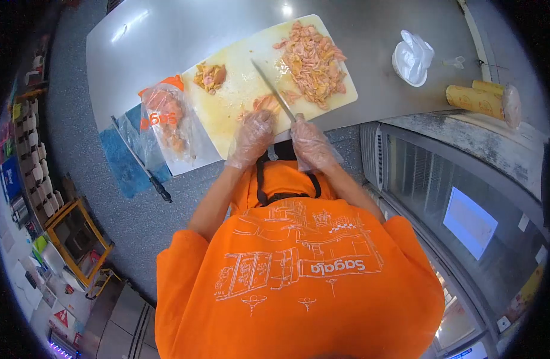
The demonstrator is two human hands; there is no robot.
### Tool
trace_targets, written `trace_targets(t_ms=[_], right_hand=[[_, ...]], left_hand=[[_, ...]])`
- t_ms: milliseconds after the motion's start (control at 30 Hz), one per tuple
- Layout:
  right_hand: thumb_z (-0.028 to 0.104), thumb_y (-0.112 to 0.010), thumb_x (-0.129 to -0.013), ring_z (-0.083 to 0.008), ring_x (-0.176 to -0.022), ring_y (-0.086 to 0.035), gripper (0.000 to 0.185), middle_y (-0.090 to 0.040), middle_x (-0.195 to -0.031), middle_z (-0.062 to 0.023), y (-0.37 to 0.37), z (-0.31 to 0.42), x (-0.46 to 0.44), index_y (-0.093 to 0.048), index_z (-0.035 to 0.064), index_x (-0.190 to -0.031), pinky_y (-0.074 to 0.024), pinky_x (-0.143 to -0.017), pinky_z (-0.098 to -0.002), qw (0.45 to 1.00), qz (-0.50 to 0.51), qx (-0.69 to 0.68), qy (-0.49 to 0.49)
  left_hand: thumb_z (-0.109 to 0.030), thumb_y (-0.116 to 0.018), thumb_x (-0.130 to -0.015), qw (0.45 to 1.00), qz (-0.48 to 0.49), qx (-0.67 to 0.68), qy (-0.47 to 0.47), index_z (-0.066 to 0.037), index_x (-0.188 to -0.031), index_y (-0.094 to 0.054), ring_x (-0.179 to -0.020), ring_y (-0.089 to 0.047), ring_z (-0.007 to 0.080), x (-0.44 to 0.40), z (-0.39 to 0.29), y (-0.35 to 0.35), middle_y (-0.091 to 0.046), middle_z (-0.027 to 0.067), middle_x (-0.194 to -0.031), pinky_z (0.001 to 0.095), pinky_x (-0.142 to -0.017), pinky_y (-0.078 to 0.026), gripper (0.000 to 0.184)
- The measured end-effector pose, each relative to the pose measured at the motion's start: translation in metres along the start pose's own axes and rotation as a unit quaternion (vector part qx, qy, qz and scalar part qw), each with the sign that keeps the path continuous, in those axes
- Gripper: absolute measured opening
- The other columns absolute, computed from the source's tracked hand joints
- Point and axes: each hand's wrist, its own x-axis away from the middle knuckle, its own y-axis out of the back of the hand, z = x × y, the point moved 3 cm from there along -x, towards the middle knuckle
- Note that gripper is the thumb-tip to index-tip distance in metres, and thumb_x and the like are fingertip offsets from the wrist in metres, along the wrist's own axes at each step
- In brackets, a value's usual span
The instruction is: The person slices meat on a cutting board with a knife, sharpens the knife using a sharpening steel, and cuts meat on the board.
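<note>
My right hand, in a clear plastic glove, is wrapped round the handle of a long knife. The blade slants away to the upper left over a white cutting board. Beside the blade, my gloved left hand has its fingers curled down on a piece of raw chicken. A big heap of cut chicken lies at the board's right end. Toward its left edge sits a smaller pile of chicken.
Left of the board, a plastic bag of raw meat lies near a sharpening steel and a blue cloth. At the right are a white container with plastic in it and yellow rolls. The metal table extends behind.
</note>
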Motion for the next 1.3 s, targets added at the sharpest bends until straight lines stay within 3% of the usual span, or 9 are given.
trace_targets(t_ms=[300,367,400,500,600,733,833,967,1300], right_hand=[[0.020,-0.042,-0.104,-0.0553,-0.096,-0.063,0.026,-0.064,-0.095,-0.0383,-0.015,-0.004,0.010,-0.047,-0.0003,-0.119,-0.0463,-0.085,-0.0639,0.998,-0.028,-0.010,-0.058],[0.018,-0.047,-0.101,-0.0535,-0.099,-0.063,0.028,-0.064,-0.102,-0.0371,-0.011,0.011,-0.033,-0.046,-0.0009,-0.121,-0.0483,-0.086,-0.0618,0.998,-0.051,-0.022,-0.012],[0.017,-0.050,-0.097,-0.0515,-0.103,-0.062,0.032,-0.063,-0.110,-0.0348,-0.028,-0.003,-0.086,-0.048,-0.0035,-0.122,-0.0496,-0.089,-0.0594,0.980,-0.142,0.033,0.138],[0.018,-0.047,-0.099,-0.0503,-0.109,-0.061,0.038,-0.063,-0.116,-0.0327,0.016,0.080,-0.162,-0.051,-0.0059,-0.129,-0.0500,-0.091,-0.0569,0.991,-0.095,-0.085,0.032],[0.021,-0.047,-0.101,-0.0502,-0.113,-0.061,0.043,-0.063,-0.118,-0.0338,0.024,0.075,-0.189,-0.048,-0.0051,-0.135,-0.0496,-0.092,-0.0558,0.985,-0.118,-0.086,0.095],[0.023,-0.048,-0.104,-0.0533,-0.097,-0.064,0.027,-0.066,-0.100,-0.0339,0.019,0.039,-0.077,-0.050,0.0022,-0.120,-0.0506,-0.082,-0.0600,0.971,-0.155,-0.079,0.162],[0.026,-0.045,-0.107,-0.0560,-0.085,-0.063,0.024,-0.064,-0.087,-0.0348,-0.017,0.005,0.015,-0.045,0.0047,-0.119,-0.0469,-0.073,-0.0638,0.995,-0.053,0.048,0.066],[0.027,-0.045,-0.107,-0.0572,-0.084,-0.063,0.025,-0.065,-0.086,-0.0351,-0.006,-0.025,0.056,-0.048,0.0050,-0.119,-0.0465,-0.071,-0.0645,0.995,-0.037,-0.027,-0.084],[0.030,-0.045,-0.107,-0.0585,-0.091,-0.061,0.031,-0.064,-0.088,-0.0380,0.014,0.000,0.056,-0.050,0.0030,-0.121,-0.0450,-0.078,-0.0656,0.991,-0.087,-0.006,-0.097]], left_hand=[[-0.013,-0.060,-0.081,0.994,-0.067,-0.069,-0.049,-0.004,-0.099,-0.066,-0.093,-0.066,0.0280,0.000,-0.001,0.018,-0.065,0.0121,-0.094,0.0402,-0.088,-0.052,0.021],[-0.014,-0.058,-0.083,0.987,-0.103,-0.104,-0.061,-0.005,-0.097,-0.065,-0.091,-0.066,0.0267,0.004,0.004,0.016,-0.065,0.0120,-0.094,0.0400,-0.085,-0.053,0.018],[-0.014,-0.056,-0.084,0.983,-0.119,-0.120,-0.070,-0.005,-0.095,-0.064,-0.090,-0.066,0.0261,0.008,0.003,0.013,-0.066,0.0119,-0.094,0.0400,-0.084,-0.053,0.017],[-0.011,-0.059,-0.083,0.978,-0.072,-0.190,-0.039,-0.005,-0.096,-0.064,-0.087,-0.066,0.0281,0.019,0.004,-0.005,-0.065,0.0118,-0.093,0.0434,-0.082,-0.053,0.016],[-0.010,-0.063,-0.083,0.998,-0.059,0.022,0.003,-0.005,-0.097,-0.064,-0.086,-0.066,0.0313,0.009,0.025,-0.023,-0.065,0.0133,-0.093,0.0467,-0.081,-0.053,0.015],[-0.011,-0.065,-0.085,0.925,-0.365,0.085,0.064,-0.007,-0.090,-0.064,-0.088,-0.064,0.0363,-0.016,0.023,0.049,-0.064,0.0165,-0.091,0.0484,-0.077,-0.052,0.007],[-0.012,-0.062,-0.086,0.986,-0.121,0.095,0.063,-0.006,-0.094,-0.062,-0.082,-0.065,0.0343,-0.020,0.041,0.017,-0.063,0.0129,-0.088,0.0453,-0.074,-0.054,0.009],[-0.010,-0.064,-0.084,0.976,-0.115,0.139,0.119,-0.006,-0.092,-0.063,-0.084,-0.064,0.0355,0.004,0.070,-0.019,-0.063,0.0145,-0.089,0.0460,-0.076,-0.054,0.010],[-0.021,-0.070,-0.086,0.968,-0.180,0.060,0.163,-0.006,-0.112,-0.066,-0.095,-0.063,0.0356,-0.001,0.045,0.038,-0.064,0.0158,-0.099,0.0469,-0.080,-0.052,0.030]])
